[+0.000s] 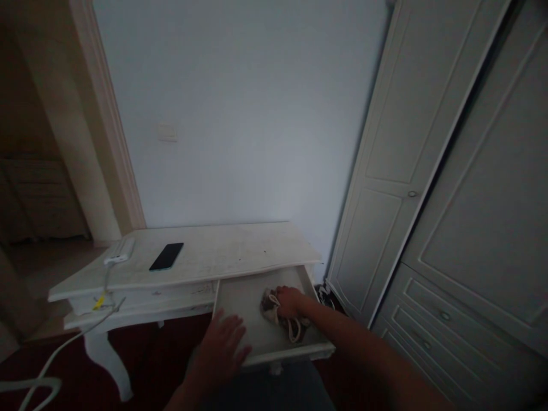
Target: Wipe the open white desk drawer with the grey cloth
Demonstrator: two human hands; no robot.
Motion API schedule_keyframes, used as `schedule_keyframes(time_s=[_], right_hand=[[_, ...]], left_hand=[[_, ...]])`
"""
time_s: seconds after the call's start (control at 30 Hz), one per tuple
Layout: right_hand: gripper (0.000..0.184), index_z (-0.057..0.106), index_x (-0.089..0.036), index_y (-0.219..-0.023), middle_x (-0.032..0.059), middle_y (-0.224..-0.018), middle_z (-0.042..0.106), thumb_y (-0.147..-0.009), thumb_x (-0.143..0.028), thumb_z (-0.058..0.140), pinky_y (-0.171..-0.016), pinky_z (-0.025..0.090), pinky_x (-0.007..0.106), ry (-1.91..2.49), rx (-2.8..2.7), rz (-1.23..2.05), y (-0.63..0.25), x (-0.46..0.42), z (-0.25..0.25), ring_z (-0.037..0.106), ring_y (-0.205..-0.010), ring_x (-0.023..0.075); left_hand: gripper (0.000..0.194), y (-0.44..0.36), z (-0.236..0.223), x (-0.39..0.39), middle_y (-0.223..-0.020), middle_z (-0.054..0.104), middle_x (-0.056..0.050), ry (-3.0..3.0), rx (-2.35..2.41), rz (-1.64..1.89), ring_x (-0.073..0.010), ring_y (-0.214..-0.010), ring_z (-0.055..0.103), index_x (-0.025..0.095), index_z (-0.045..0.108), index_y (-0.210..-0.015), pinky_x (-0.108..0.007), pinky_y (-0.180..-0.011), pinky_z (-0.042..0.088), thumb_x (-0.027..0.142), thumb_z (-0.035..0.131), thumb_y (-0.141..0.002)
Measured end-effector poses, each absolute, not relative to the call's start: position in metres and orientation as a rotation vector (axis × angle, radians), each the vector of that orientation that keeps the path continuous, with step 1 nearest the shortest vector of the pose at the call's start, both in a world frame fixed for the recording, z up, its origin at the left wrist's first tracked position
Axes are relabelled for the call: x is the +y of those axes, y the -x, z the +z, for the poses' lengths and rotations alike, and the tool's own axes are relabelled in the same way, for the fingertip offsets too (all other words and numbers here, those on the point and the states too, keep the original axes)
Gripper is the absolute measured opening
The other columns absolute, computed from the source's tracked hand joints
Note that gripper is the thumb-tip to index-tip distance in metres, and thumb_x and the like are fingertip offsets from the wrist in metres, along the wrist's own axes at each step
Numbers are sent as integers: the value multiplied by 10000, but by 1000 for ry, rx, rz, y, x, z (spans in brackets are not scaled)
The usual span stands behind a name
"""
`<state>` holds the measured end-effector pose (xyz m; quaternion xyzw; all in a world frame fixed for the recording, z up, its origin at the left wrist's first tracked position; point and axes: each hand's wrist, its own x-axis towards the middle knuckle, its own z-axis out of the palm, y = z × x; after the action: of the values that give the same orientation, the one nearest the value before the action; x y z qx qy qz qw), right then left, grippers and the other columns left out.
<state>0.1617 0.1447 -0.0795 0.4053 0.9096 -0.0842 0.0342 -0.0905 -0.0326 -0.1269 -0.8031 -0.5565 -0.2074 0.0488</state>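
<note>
A white table (222,251) stands against the wall with its right drawer (244,297) pulled out. My right hand (289,301) reaches into the drawer and closes on a small beige drawstring pouch (270,307), whose cords (294,330) trail toward the drawer's front. My left hand (222,342) hovers at the drawer's front left corner, fingers spread and empty.
A black phone (166,256) and a white power bank (120,251) with a cable (77,337) lie on the tabletop's left part. A tall white wardrobe (449,200) fills the right side. A doorway (43,171) opens at left. The floor is dark red.
</note>
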Motion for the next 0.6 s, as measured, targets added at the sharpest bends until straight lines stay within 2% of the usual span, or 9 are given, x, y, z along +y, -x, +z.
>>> schedule_keyframes(time_s=[0.1,0.2,0.37,0.6], right_hand=[[302,780,-202,-1077,185,-1320,670,-859,-361,646,-994,514,461,-1356,2785,-170,-180,158,-69,623,-1217,355],[367,767,-176,-1137,202,-1384,619,-927,-427,601,-999,502,447,-1487,2775,-139,-182,166,-65,592,-1250,349],[401,750,-85,-1154,265,-1319,655,-963,-379,554,-933,519,452,-1732,2722,-183,-150,168,-71,634,-1184,367],[332,756,-168,-1166,168,-1255,748,-976,-244,495,-973,497,343,-1682,2830,-501,-83,157,-78,689,-1154,283]], left_hand=[[348,75,-128,-40,-1092,783,-121,2657,-1688,-147,-315,-1049,730,218,728,-1133,-514,-999,543,514,606,-994],[282,59,-128,-43,-1096,785,-125,2652,-1713,103,-305,-1029,748,204,719,-1135,-472,-932,567,405,538,-1052],[228,48,-114,-33,-1094,788,-108,2619,-1697,83,-295,-1030,755,199,712,-1124,-446,-923,567,346,550,-1058],[241,58,-109,-5,-1030,786,-106,2575,-1584,-5,-296,-955,760,194,710,-1065,-439,-852,568,374,550,-1058]])
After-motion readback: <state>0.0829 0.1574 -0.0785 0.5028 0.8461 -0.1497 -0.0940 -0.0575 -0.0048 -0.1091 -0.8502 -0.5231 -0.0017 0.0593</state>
